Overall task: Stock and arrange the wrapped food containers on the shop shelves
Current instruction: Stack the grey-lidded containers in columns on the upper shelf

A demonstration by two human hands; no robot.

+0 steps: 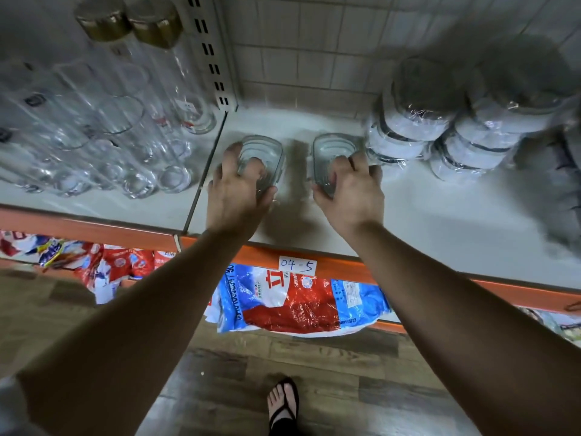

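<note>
Grey shelf [440,221]: tall glasses [119,121] left, wrapped container stacks [440,127] right.

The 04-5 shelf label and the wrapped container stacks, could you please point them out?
04-5 shelf label [297,266]: head view, middle of the paper.
wrapped container stacks [418,121]: head view, side of the left stack.

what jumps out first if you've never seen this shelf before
At the middle of the shelf, the left hand grips the left glass container and the right hand the right glass container. Right of them, stacks of film-wrapped containers crowd the back; on the left stand rows of drinking glasses. A handwritten 04-5 tag sits on the orange edge below.
</note>
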